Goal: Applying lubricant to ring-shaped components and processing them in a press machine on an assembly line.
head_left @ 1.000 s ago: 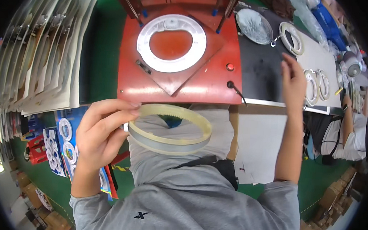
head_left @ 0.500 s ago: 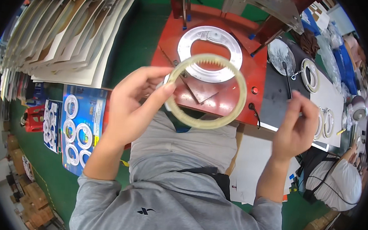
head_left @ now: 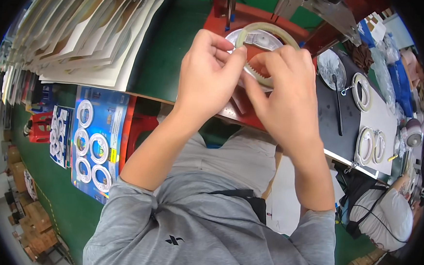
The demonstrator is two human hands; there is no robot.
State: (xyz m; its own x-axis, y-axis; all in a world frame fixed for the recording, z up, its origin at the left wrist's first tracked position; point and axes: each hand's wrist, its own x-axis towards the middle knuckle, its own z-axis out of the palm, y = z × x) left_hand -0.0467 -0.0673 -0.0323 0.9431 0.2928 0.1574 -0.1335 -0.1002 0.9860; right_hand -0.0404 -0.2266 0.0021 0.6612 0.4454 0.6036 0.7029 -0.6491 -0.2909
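Note:
A pale yellowish translucent ring (head_left: 276,29) with small teeth on its inner edge is between both my hands. It lies over a white ring-shaped plate (head_left: 232,36) on the red machine base (head_left: 214,22); whether they touch, I cannot tell. My left hand (head_left: 208,74) pinches the ring's near left side with thumb and fingers. My right hand (head_left: 292,96) closes on its near right side, thumb toward the left hand. My fingers cover the ring's near part and much of the plate.
Upright leaves of sheets (head_left: 87,32) stand at left. Below them, a blue board (head_left: 98,130) carries several white rings. To the right are a round dish (head_left: 330,67), a black stick (head_left: 340,111) and more rings (head_left: 365,146). Machine posts (head_left: 229,7) rise behind. Another person (head_left: 382,211) sits at right.
My left hand has carried the yellowish ring forward over the white plate. My right hand has moved from beside the black stick to grip the ring too.

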